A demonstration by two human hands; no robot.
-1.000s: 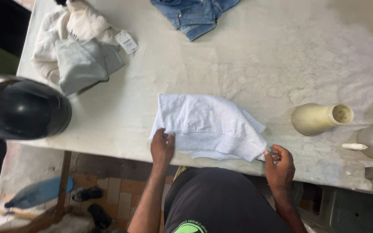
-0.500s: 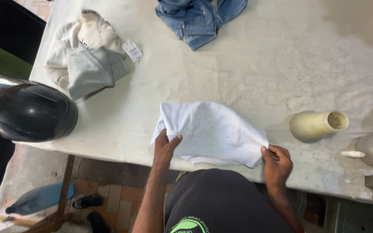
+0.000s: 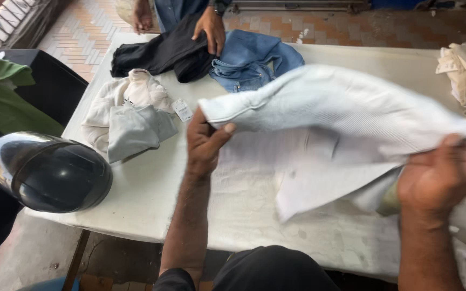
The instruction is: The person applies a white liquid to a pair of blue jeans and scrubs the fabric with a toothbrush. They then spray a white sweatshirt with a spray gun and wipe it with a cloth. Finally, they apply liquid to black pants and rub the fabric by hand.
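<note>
A white knit garment (image 3: 341, 124) is lifted off the white table (image 3: 152, 183) and stretched between my hands. My left hand (image 3: 205, 141) pinches its left corner, thumb on top. At the right edge my right hand (image 3: 438, 175) grips the other end. The lower part of the garment hangs down and touches the tabletop.
A black helmet (image 3: 49, 172) sits at the table's left front corner. A cream and grey top with a tag (image 3: 128, 116) lies behind it. Blue jeans (image 3: 254, 59) and a black garment (image 3: 160, 51) lie at the far edge, under another person's hand (image 3: 211, 27). Cream clothes (image 3: 465, 75) are at right.
Both hands have lifted the white garment from the table and pulled it wide apart. The view has tilted up and now shows another person's hands at the far edge.
</note>
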